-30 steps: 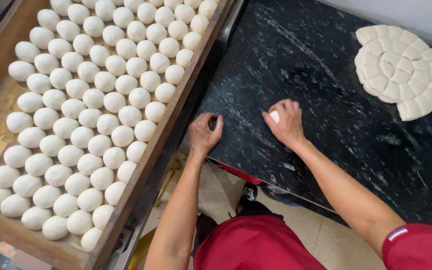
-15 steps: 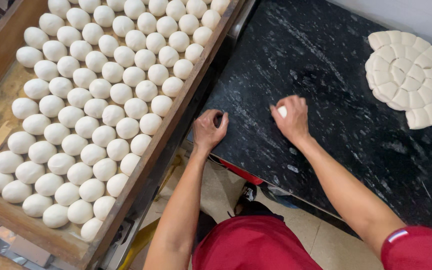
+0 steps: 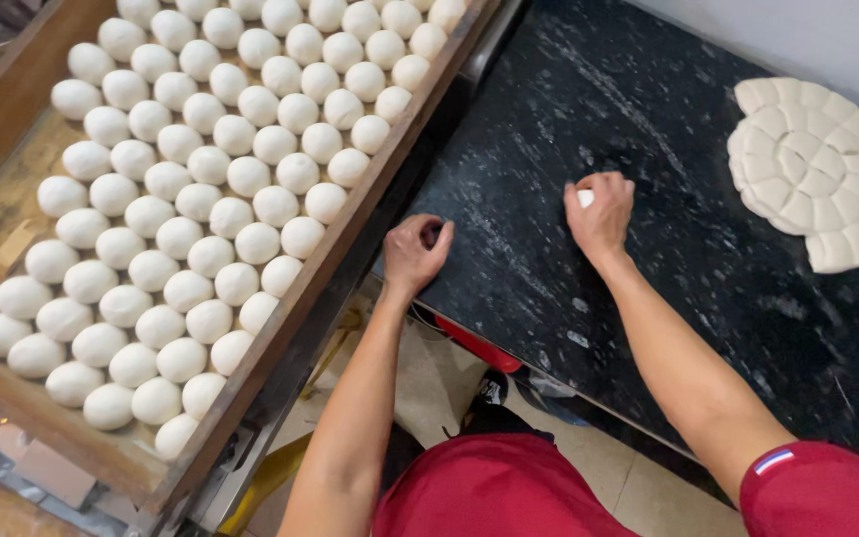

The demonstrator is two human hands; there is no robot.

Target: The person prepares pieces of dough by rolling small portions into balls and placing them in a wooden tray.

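Note:
My right hand [image 3: 601,211] presses down on the black stone counter [image 3: 648,149], fingers curled over a small white dough ball [image 3: 586,198] that peeks out under the thumb. Near the counter's left edge, my left hand [image 3: 416,252] is cupped on the surface; anything under it is hidden. To the left lies a wooden tray [image 3: 345,249] packed with several rows of white dough balls [image 3: 213,179].
A round cluster of flattened white dough discs [image 3: 815,169] lies at the counter's far right, by a pale wall. Below the counter are tiled floor, a red object [image 3: 474,345] and my red clothing.
Both hands have shifted slightly on the counter while staying cupped; the right hand turned over its dough ball. The tray looks unchanged.

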